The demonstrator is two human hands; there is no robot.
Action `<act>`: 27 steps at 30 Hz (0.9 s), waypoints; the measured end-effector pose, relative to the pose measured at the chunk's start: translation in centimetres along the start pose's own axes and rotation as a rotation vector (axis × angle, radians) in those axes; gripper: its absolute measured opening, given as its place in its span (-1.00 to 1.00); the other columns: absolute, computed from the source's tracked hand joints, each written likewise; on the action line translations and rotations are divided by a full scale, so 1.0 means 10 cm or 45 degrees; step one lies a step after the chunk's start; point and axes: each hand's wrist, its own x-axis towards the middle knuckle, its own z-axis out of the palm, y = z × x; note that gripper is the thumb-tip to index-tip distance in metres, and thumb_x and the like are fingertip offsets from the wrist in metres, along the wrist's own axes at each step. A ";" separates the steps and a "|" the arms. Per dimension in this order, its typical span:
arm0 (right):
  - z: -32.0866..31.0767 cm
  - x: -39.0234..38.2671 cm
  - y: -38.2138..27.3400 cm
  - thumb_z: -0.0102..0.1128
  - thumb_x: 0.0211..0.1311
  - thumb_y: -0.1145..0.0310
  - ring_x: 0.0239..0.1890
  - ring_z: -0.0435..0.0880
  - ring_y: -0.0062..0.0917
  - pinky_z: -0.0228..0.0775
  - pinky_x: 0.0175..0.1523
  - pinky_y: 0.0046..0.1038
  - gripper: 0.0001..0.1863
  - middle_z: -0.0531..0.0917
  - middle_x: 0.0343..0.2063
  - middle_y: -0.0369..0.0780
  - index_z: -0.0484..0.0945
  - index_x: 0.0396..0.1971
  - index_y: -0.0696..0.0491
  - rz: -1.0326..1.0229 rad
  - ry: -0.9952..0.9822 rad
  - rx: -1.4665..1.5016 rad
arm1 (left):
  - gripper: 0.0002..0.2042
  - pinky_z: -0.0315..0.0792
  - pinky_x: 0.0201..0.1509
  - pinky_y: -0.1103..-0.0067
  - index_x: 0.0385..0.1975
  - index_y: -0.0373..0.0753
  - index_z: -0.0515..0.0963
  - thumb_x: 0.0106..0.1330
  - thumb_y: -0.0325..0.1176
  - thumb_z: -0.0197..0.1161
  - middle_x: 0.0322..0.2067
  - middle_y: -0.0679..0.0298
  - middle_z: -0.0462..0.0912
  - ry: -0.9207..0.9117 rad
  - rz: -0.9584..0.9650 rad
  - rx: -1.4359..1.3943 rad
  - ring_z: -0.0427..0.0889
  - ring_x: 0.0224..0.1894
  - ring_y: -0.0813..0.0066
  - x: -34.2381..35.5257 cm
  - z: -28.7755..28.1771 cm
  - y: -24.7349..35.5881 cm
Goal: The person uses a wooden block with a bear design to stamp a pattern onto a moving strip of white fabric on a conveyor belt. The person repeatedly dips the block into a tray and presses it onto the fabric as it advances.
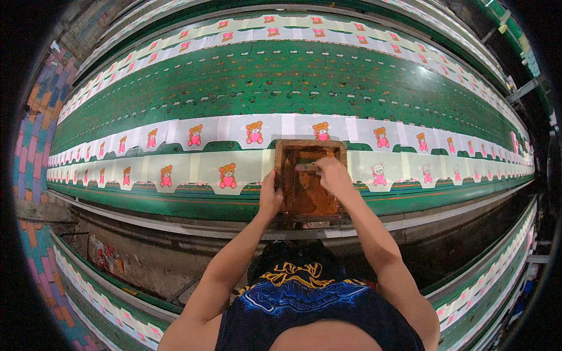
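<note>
A wooden screen-printing frame with brown-orange ink inside lies on the near row of white fabric pieces on the long green table. My left hand grips the frame's left side rail. Inside the frame my right hand holds a squeegee, pressed on the mesh near the frame's upper half. White pieces to the left carry finished brown and pink teddy bear prints. Those to the right show paler bears lacking the brown colour.
A second row of printed pieces runs just beyond the frame. Another row lies at the table's far edge. A metal rail borders the near edge. Behind me another table with printed pieces curves along. A coloured tile floor shows at left.
</note>
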 end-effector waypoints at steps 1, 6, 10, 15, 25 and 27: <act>-0.01 0.15 0.05 0.12 -0.02 0.62 -0.05 0.62 -0.10 0.49 0.10 -0.17 -0.69 0.68 -0.20 -0.01 0.63 -0.20 0.16 -0.003 0.034 -0.023 | -0.27 0.26 0.39 0.38 0.39 -0.38 0.18 0.13 -0.73 0.21 0.28 -0.08 0.35 -0.027 -0.015 0.003 0.35 0.32 -0.08 0.01 -0.02 0.04; 0.09 -0.10 -0.16 0.07 0.01 0.63 0.00 0.59 -0.09 0.44 0.15 -0.17 -0.66 0.66 -0.15 -0.01 0.61 -0.16 0.16 0.057 0.012 -0.030 | -0.29 0.23 0.41 0.35 0.40 -0.41 0.16 0.18 -0.67 0.21 0.28 -0.08 0.35 -0.027 -0.043 0.044 0.34 0.33 -0.08 -0.04 -0.09 0.11; 0.19 -0.86 -0.41 0.18 -0.10 0.59 0.01 0.58 -0.17 0.41 0.20 -0.20 -0.59 0.64 -0.11 -0.09 0.57 -0.12 0.17 -0.110 0.061 -0.069 | -0.29 0.22 0.42 0.33 0.40 -0.40 0.16 0.18 -0.65 0.21 0.28 -0.08 0.35 -0.020 -0.068 -0.014 0.33 0.33 -0.07 -0.03 -0.07 0.10; 0.03 -0.93 -0.56 0.16 -0.07 0.58 0.02 0.57 -0.20 0.41 0.19 -0.23 -0.63 0.62 -0.09 -0.12 0.56 -0.14 0.16 -0.098 0.061 0.008 | -0.28 0.19 0.43 0.29 0.42 -0.40 0.13 0.18 -0.66 0.17 0.32 -0.11 0.32 -0.052 -0.164 0.011 0.32 0.34 -0.09 0.01 -0.09 0.16; -0.66 -1.25 0.11 0.16 -0.07 0.60 0.01 0.58 -0.19 0.44 0.15 -0.21 -0.59 0.65 -0.09 -0.12 0.58 -0.11 0.15 -0.029 0.096 -0.019 | -0.13 0.28 0.30 0.54 0.54 -0.30 -0.26 0.23 -0.70 0.03 0.44 -0.10 0.15 0.072 -0.018 -0.739 0.22 0.43 0.17 0.02 0.61 0.99; -0.88 -1.40 0.38 0.17 -0.07 0.57 0.01 0.59 -0.21 0.42 0.18 -0.24 -0.60 0.66 -0.09 -0.12 0.60 -0.12 0.16 -0.048 0.090 -0.081 | -0.12 0.32 0.25 0.55 0.55 -0.27 -0.28 0.24 -0.67 0.04 0.44 -0.09 0.15 0.068 -0.034 -0.671 0.22 0.43 0.23 0.06 1.01 1.06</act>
